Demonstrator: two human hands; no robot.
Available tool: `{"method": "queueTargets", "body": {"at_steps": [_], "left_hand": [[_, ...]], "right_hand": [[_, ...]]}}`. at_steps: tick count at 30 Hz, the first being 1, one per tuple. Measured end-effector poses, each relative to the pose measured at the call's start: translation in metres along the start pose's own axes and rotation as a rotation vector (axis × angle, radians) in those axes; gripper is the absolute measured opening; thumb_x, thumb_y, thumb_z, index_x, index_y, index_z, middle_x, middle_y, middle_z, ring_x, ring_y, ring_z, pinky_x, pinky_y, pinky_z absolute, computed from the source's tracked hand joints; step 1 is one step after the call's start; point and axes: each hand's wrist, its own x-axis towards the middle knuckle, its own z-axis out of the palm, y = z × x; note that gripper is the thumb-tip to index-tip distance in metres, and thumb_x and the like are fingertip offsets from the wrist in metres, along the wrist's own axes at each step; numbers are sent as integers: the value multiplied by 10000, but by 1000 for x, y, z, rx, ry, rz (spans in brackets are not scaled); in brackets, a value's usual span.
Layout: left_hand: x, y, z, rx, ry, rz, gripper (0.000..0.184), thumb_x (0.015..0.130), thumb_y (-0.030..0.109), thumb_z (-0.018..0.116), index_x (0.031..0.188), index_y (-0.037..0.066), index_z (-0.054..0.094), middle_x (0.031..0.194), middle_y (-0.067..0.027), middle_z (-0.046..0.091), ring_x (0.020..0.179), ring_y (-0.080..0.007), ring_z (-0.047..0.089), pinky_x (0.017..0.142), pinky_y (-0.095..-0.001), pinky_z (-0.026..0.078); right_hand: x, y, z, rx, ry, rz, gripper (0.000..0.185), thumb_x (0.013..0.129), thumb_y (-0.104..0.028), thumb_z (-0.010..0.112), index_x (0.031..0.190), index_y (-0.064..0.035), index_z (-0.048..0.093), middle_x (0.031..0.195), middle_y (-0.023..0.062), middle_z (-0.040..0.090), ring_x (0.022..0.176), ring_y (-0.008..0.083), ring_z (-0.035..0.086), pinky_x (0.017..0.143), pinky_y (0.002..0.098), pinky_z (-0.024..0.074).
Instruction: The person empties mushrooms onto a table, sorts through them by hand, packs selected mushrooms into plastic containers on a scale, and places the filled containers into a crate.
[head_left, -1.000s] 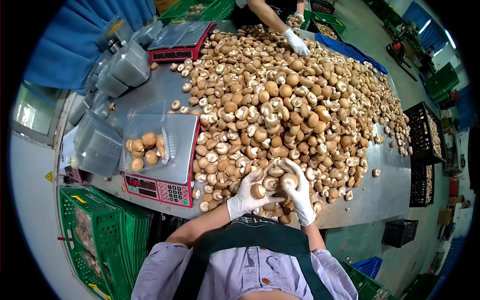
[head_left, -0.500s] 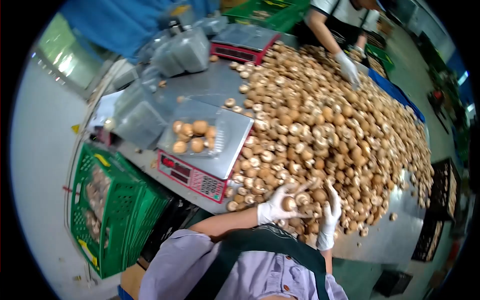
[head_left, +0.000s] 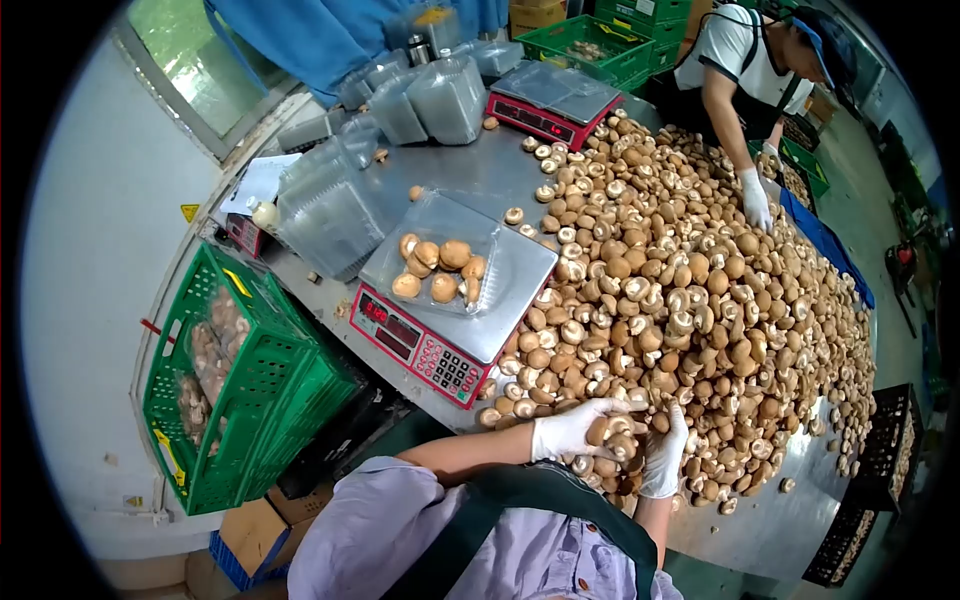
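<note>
In white gloves, both my hands are at the near edge of a big heap of brown mushrooms (head_left: 690, 320). My left hand (head_left: 578, 430) is curled round a few mushrooms (head_left: 620, 445), their pale undersides and stems showing. Close beside it, my right hand (head_left: 664, 455) has its fingers bent against a single brown mushroom (head_left: 660, 422). To the left of the heap, a clear plastic tray (head_left: 492, 255) with several mushrooms rests on a red-framed digital scale (head_left: 430, 345), its display lit.
Stacks of clear trays (head_left: 325, 215) stand on the metal table (head_left: 455, 170), near a second scale (head_left: 550, 105). Green crates (head_left: 235, 380) holding bagged mushrooms are at left. Across the heap, a co-worker's gloved hand (head_left: 755, 200) touches mushrooms. Black crates (head_left: 890, 445) stand at right.
The view has swung, so the scale and heap sit further right and lower. My right hand's fingers have bent in to a mushroom; my left hand still holds mushrooms.
</note>
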Motion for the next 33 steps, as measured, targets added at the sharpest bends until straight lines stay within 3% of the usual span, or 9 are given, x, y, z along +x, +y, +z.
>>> {"method": "queueTargets", "body": {"at_steps": [3,8,13,14,16,21,25,29,33], "left_hand": [[-22,24,0,125,75,76,388,928,263,465,1267,75,479,1036,-77,605,801,-206,660,612,-312,578],[-102,102,24,549,559,703,197,857,122,585,1033,34,575,877,-112,633,732,-206,686,555,-285,557],[-164,174,-33,1762,1260,1381,485,762,138,650,1238,127,553,1252,-146,531,1122,-270,544,921,-407,462],[-166,177,-42,1764,1256,1379,485,762,138,650,1238,127,553,1252,-146,531,1122,-270,544,921,-407,462],[-166,179,-56,2268,1571,780,658,729,248,669,1351,214,459,1389,-142,400,1276,-328,381,1041,-530,315],[-169,178,-66,2224,1501,733,758,717,330,705,1404,280,387,1489,-72,289,1382,-340,231,1061,-667,154],[-166,167,-47,2198,1413,1128,586,730,260,697,1285,184,527,1403,-64,422,1333,-299,342,1073,-632,155],[-138,132,-19,1559,1057,1464,273,781,26,632,1054,42,641,1093,-128,630,1045,-263,599,931,-334,451],[-94,83,-34,1503,761,1148,246,801,11,625,1046,8,644,1025,-102,646,980,-220,614,876,-327,478]], "right_hand": [[10,5,-29,17,73,-20,279,875,-244,609,1079,-54,607,1049,63,625,957,207,582,837,417,476],[0,-2,-55,-203,77,-183,177,882,-94,593,1027,-9,651,982,30,631,892,124,572,809,259,450],[-8,-12,-54,-246,70,-261,168,885,-81,588,1011,10,650,970,29,632,889,117,571,818,246,443],[-10,-14,-48,-244,70,-259,160,885,-82,585,995,7,660,947,22,623,875,115,562,809,244,433],[-7,-13,-47,-310,61,-279,154,884,-83,584,980,5,665,931,19,614,869,114,556,803,242,424],[-4,-9,-48,-433,38,-318,142,880,-84,591,955,1,678,886,6,583,842,95,526,761,228,396],[-8,-11,-41,-517,44,-346,137,873,-86,615,949,6,683,906,9,615,852,94,545,778,224,413],[-14,-14,-37,-563,55,-348,155,880,-82,596,974,12,677,910,12,621,863,108,552,811,238,419],[-13,-17,-43,-768,81,-390,181,894,-81,565,1007,24,659,958,45,633,898,135,562,828,257,430]]}}
